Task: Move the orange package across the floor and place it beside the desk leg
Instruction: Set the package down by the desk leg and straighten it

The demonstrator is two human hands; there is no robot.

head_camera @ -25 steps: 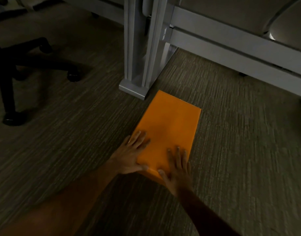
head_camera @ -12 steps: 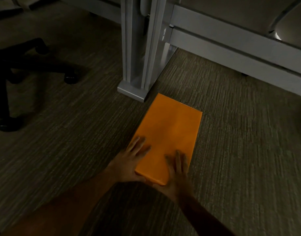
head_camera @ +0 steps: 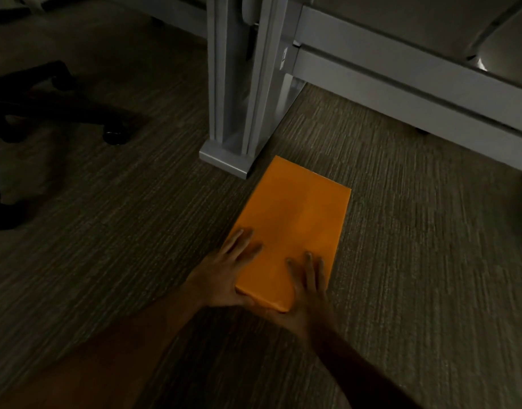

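An orange package (head_camera: 298, 219), flat and rectangular, lies on the carpet with its far corner just to the right of the foot of the grey metal desk leg (head_camera: 239, 93). My left hand (head_camera: 224, 276) grips the package's near left corner, fingers spread on top and thumb under the near edge. My right hand (head_camera: 308, 287) holds the near right corner the same way, fingers flat on the top face.
A black office chair base (head_camera: 47, 113) with castors stands at the left. A grey desk rail (head_camera: 401, 84) runs from the leg toward the right. Grey-brown carpet (head_camera: 431, 261) covers the floor around the package.
The package and both hands have stayed almost in place beside the leg's foot; my hands have slid slightly back toward the package's near edge.
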